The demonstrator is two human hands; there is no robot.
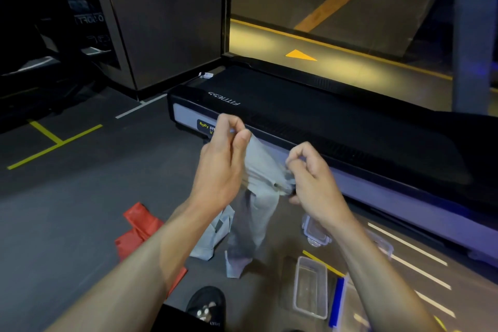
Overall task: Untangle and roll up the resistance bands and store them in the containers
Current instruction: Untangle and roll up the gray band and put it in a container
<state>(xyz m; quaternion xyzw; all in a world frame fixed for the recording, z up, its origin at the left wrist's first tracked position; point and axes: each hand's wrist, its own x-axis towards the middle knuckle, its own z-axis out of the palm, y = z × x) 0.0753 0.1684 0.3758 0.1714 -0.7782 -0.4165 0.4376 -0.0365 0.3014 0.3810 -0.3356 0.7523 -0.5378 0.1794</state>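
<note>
We pinch the grey band (pixel 258 167) between left hand (pixel 221 167) and right hand (pixel 312 183), its tail draping to the floor; thin, limp and light, it's best gripped near the knot.

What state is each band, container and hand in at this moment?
grey band: held up between both hands, lower part hanging crumpled to the floor, not rolled.
red band: lying crumpled on the floor, untouched.
clear container: open, nothing inside.
second container: partly hidden, contents unclear.
left hand: pinching the band.
right hand: pinching the band.
</note>
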